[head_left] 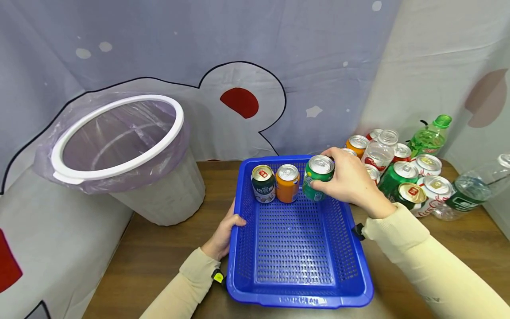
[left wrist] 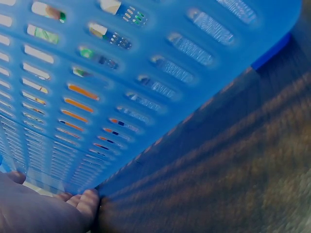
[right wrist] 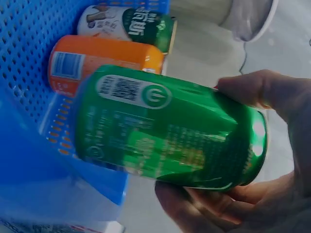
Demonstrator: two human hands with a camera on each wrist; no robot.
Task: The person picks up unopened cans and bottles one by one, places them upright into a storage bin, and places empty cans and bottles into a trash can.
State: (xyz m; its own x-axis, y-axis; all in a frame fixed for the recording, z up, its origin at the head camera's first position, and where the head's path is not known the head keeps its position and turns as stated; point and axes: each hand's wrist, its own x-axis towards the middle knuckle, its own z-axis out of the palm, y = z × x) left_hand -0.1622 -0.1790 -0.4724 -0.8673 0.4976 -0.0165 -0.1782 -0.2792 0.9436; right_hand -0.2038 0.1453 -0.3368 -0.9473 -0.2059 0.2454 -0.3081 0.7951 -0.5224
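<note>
My right hand grips a green soda can, thumb on one side and fingers on the other. It holds the can upright at the back right corner of a blue plastic basket. In the right wrist view the green can shows its barcode side. Along the basket's back wall stand a dark green can and an orange can, side by side. My left hand holds the basket's left side, its thumb over the rim; its fingers lie low against the slotted wall.
Several cans and bottles crowd together right of the basket, among them a green-capped bottle, a clear bottle and a tipped bottle. A tall bin with a plastic liner stands at the left. Behind the wooden table hangs a printed curtain.
</note>
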